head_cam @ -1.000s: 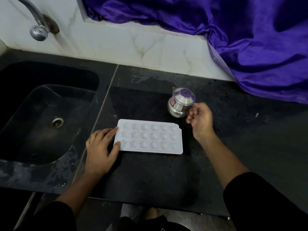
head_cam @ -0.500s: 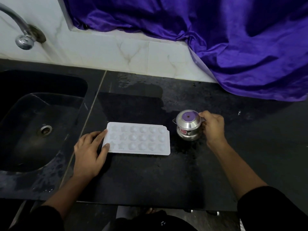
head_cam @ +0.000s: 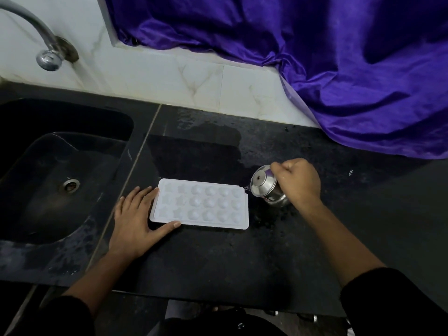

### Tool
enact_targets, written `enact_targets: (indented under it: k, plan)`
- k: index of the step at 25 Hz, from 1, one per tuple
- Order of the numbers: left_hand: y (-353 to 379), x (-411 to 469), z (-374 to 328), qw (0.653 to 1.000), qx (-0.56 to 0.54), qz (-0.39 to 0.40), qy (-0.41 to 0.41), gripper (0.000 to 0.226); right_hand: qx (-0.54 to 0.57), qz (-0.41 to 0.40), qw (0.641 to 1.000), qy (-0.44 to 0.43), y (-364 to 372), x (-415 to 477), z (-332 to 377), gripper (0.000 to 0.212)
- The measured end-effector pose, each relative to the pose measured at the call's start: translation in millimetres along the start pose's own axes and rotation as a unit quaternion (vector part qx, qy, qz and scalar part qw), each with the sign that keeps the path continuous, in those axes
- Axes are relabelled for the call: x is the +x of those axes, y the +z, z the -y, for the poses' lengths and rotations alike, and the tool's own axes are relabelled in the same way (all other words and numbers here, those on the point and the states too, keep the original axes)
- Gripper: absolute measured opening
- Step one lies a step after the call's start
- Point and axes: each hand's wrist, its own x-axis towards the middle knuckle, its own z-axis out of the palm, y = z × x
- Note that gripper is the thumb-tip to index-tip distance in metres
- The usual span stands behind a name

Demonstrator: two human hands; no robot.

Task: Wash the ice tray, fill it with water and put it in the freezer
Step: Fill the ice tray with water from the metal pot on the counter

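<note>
A white ice tray with star and round moulds lies flat on the black counter, just right of the sink. My left hand rests flat against the tray's left end, thumb along its near edge. My right hand grips the handle of a small steel jug, tilted left with its spout at the tray's far right corner. Whether water is flowing I cannot tell.
A black sink with a drain lies to the left, a steel tap above it. Purple cloth drapes over the white tiled wall and the counter's back right. Wet patches mark the counter behind the tray.
My right hand has tipped the jug from upright toward the tray, spout now at its far right corner. My left hand has spread along the tray's left end.
</note>
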Motion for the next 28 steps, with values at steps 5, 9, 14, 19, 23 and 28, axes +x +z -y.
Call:
enact_targets:
  k: [5,9,14,19,23,28]
  plan:
    - [0.6,0.1,1.1,1.000,-0.006,-0.005,0.001,0.108,-0.034,-0.009,0.999,-0.022,-3.3,0.7,6.7,0.050]
    - [1.4,0.2,1.8,1.000,0.002,-0.002,0.000,0.110,0.043,-0.009,0.998,0.034,-7.3,2.3,-2.1,0.051]
    - [1.5,1.4,1.9,1.000,0.010,0.010,-0.001,0.113,0.345,-0.007,0.927,0.148,-10.0,-3.5,-17.3,0.028]
    - [1.9,1.0,0.3,1.000,0.017,0.013,-0.002,0.117,0.442,-0.004,0.878,0.184,-3.7,-3.6,0.6,0.037]
    - [0.9,1.1,-1.6,1.000,0.023,0.015,-0.002,0.119,0.322,0.014,0.942,0.093,4.1,0.8,9.1,0.033]
    - [-0.2,0.8,-2.3,1.000,0.026,0.015,-0.003,0.119,0.054,0.028,0.998,-0.006,13.2,1.4,25.2,0.049]
